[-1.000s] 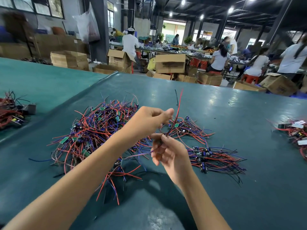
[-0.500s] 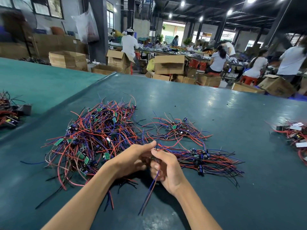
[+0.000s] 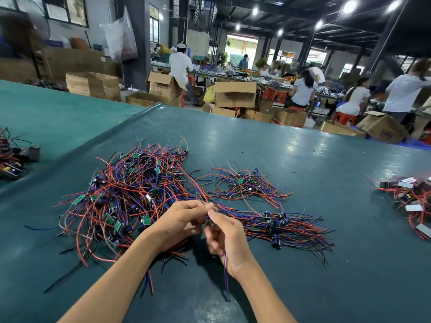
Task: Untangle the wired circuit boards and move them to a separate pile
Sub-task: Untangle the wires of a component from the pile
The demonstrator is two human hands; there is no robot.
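Through the head camera I am looking down at a dark green surface (image 3: 303,159) that is carrying everything. Both arms are reaching in from the bottom edge and meeting over its near middle.

The left grip (image 3: 179,220) is curling its fingers in, with thumb and forefinger pinching the wires (image 3: 225,276) where they are leaving a small board (image 3: 211,222). The right grip (image 3: 227,236) is touching it fingertip to fingertip, pinching that board between thumb and forefinger. A blue and red pair is hanging down past the right palm to the surface.

The board is sitting just above the surface, between the big tangle (image 3: 130,190) on the left and the sorted pile (image 3: 286,227) lying flat on the right. A looser small bunch (image 3: 242,183) is lying behind the hands, and red strands are running from the tangle into the left fingers.

Another heap (image 3: 408,194) is sitting far right, well apart, and a further one (image 3: 11,157) is resting at the left edge on a lighter teal sheet (image 3: 58,108).

Beyond the far edge, cardboard boxes (image 3: 235,94) are standing stacked and open on the floor. Workers (image 3: 303,89) in white tops are sitting and standing at long benches. A clear bag (image 3: 121,38) is hanging against a pillar, and ceiling lamps (image 3: 349,7) are glowing under dark beams.
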